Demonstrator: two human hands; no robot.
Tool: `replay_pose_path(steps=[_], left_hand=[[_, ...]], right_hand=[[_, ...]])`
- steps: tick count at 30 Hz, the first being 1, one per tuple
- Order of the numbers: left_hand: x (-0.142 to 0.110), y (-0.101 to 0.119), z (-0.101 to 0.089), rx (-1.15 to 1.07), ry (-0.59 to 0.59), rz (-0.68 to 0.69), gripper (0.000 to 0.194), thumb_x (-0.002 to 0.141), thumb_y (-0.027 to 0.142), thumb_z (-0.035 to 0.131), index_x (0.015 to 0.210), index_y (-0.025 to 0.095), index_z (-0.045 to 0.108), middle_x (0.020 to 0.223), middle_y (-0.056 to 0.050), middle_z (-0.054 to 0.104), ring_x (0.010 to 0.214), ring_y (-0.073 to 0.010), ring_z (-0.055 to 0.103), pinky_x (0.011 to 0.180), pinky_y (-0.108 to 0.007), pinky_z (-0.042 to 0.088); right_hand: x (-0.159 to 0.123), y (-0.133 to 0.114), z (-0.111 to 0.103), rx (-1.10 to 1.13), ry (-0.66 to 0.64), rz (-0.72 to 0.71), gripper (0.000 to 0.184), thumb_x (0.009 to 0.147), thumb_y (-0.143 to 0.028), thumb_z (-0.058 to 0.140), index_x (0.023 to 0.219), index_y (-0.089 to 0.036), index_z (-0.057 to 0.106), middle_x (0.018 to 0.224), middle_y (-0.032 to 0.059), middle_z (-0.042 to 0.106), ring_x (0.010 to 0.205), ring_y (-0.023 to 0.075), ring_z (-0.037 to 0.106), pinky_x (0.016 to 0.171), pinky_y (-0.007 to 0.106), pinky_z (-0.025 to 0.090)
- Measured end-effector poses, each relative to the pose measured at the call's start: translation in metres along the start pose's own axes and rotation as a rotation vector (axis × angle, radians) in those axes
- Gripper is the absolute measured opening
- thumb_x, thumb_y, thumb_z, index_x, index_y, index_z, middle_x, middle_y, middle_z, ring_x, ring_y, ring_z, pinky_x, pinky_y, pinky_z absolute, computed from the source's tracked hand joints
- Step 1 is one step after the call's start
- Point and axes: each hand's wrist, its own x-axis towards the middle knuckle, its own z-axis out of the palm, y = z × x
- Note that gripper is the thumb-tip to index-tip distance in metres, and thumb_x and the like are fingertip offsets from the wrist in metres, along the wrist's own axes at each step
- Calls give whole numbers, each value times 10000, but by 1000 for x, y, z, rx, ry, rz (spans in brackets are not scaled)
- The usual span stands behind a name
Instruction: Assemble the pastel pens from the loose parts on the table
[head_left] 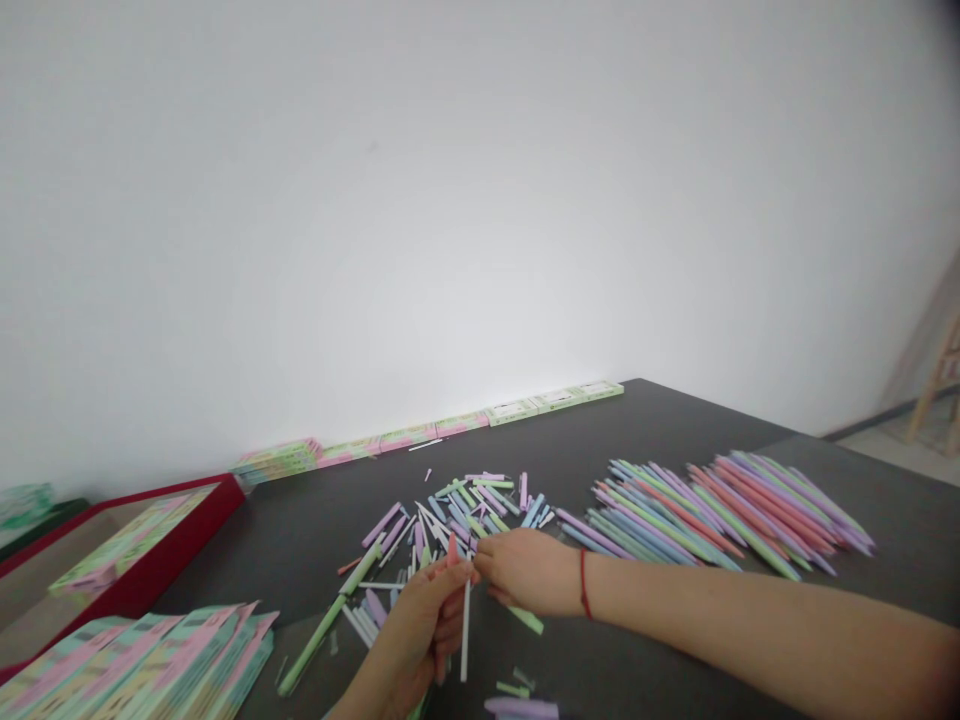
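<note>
1. Where the dark tabletop (pixel 570 445) ends at left, a red-walled box (pixel 191 545) holds a flat printed pack (pixel 135 545); green plastic (pixel 26 503) lies beyond it.
2. Toward the near left corner, printed sleeves (pixel 150 660) overlap in a fan.
3. Along the far edge, beside the white wall (pixel 450 220), runs a row of flat cartons (pixel 405 437), stacked at its left end and paler at its right.
4. Mid-tabletop lies a heap of pastel pen parts (pixel 480 500), mixed with white rods; a green pen (pixel 322 635) slants from near left to far right.
5. The left hand (pixel 427 620) is closed around a coral pen barrel (pixel 452 548), its tapered tip toward the far edge, long axis near to far.
6. Almost parallel, a white rod (pixel 466 630) points its free end toward the near edge.
7. The right hand (pixel 525 565), with a red cord (pixel 584 585) at the wrist, meets the left at the fingertips; I cannot tell what it pinches.
8. Toward the right edge, pens (pixel 712 510) lie side by side, slanting far left to near right.
9. Past that edge, a wooden frame (pixel 937 385) stands on pale floor (pixel 885 450).
</note>
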Motion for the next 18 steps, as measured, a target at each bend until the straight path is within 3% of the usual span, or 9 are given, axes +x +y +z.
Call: replay_pose_path(steps=[4,7,11,13,16,18], left_hand=[[2,2,-4,-3,6,5,309,649,422,685,604,179,499,392,140,271,327,-11,121,296,-140,101],[3,2,-6,-1,9,14,313,638,416,692,593,175,499,394,138,279,331,-7,128,299,-136,111],[3,2,-5,6,7,21,361,611,440,708,544,182,463,369,137,278,312,-6,137,286,-140,115],[4,1,-2,8,4,21,351,590,460,722,598,175,516,369,143,285,306,-4,137,282,-137,111],[4,-2,2,20,-18,6,397,536,498,753,632,170,550,362,143,315,288,-1,147,271,-140,113],[4,-4,5,32,-42,-3,415,524,516,761,622,172,550,348,140,323,277,0,159,271,-139,123]], right_hand=[[23,-8,17,105,2,87,133,810,-135,522,820,-83,644,827,143,659,786,251,622,603,309,445],[32,-10,23,251,32,160,181,790,-89,500,665,-104,630,769,139,671,766,233,613,605,297,423],[28,2,8,565,139,301,114,701,-144,586,591,-140,558,580,35,597,594,154,551,535,246,381],[20,11,-5,783,211,367,141,763,-228,522,643,-155,531,534,-14,524,497,108,482,481,220,360],[7,16,-20,1124,311,410,232,848,-338,376,716,-175,474,583,-33,470,468,76,420,452,197,352],[0,12,-24,1321,349,414,248,824,-408,421,726,-181,450,628,-34,461,488,68,412,452,189,347]])
